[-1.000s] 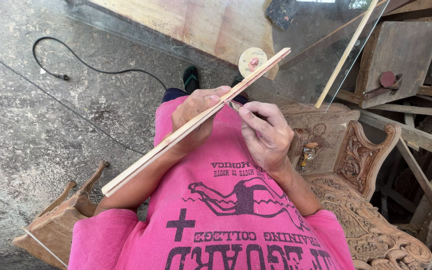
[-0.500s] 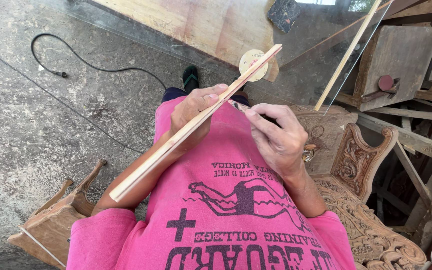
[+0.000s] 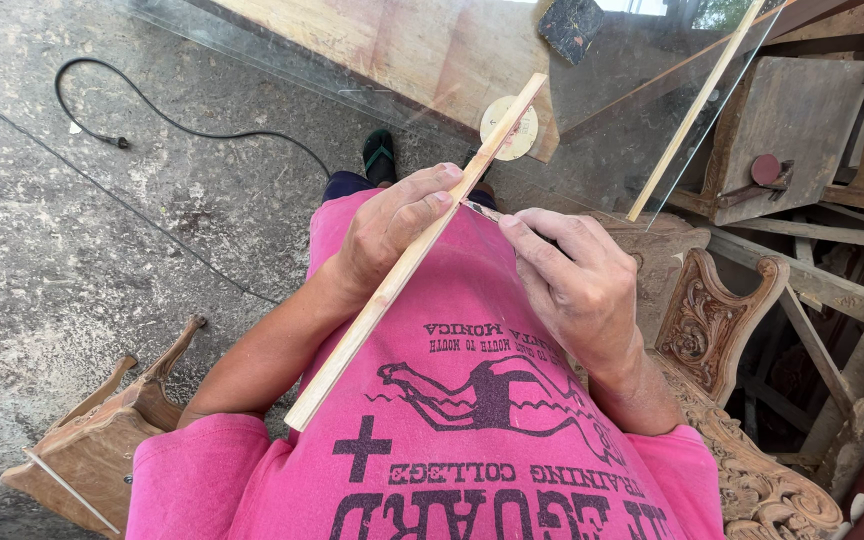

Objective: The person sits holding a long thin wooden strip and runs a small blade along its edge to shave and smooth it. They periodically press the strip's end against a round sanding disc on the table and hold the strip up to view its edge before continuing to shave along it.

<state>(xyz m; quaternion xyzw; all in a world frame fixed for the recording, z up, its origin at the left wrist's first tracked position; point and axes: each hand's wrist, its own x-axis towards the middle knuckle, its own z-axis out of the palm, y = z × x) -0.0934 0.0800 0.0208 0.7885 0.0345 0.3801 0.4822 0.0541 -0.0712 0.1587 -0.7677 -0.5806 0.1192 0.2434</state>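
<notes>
Left hand (image 3: 392, 225) grips a long, pale, flat wooden strip (image 3: 414, 255) held diagonally; right hand (image 3: 572, 280) pinches a small dark blade (image 3: 480, 209) touching the strip's edge.

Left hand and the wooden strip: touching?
Touching. The head view shows the left hand with fingers wrapped over the long wooden strip, gripping it.

Short-sleeved pink T-shirt (image 3: 472, 420) with dark printed graphic, dark sandal (image 3: 379, 152).

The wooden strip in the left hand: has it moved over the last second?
Yes. The wooden strip has tilted steeper; its far tip has swung left, from right of the round disc to across it.
</notes>
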